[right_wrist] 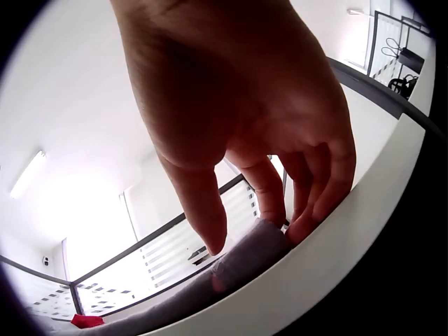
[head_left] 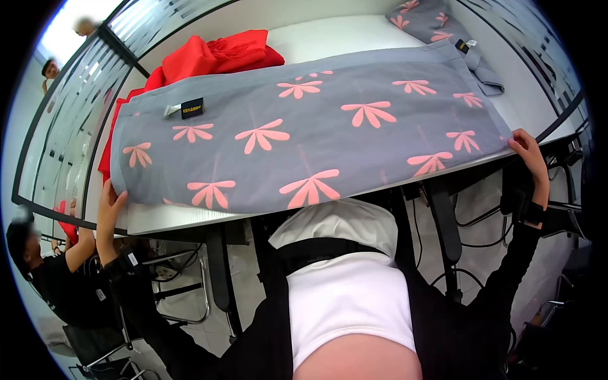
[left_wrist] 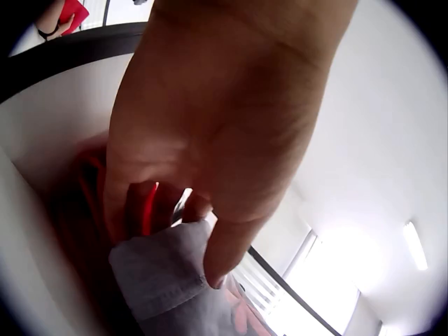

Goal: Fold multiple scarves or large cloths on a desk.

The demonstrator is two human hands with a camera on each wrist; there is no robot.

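Note:
A grey cloth [head_left: 329,133] with pink flowers and a black label [head_left: 192,108] lies spread over the white table, its front edge along the table's near side. At its left corner my left hand [head_left: 109,206] pinches the hem. The left wrist view shows the thumb [left_wrist: 225,252] on the near face of the cloth [left_wrist: 164,269], the other fingers behind it. My right hand [head_left: 531,155] holds the opposite front corner. In the right wrist view its fingers curl down at the cloth [right_wrist: 248,255], the thumb [right_wrist: 210,227] on the other side.
A crumpled red cloth [head_left: 212,56] lies behind the grey one at the left. Another grey flowered piece [head_left: 424,20] is at the back right. Dark-framed glass partitions [head_left: 82,120] border the table [head_left: 329,33]. At the far left another person [head_left: 66,275] sits.

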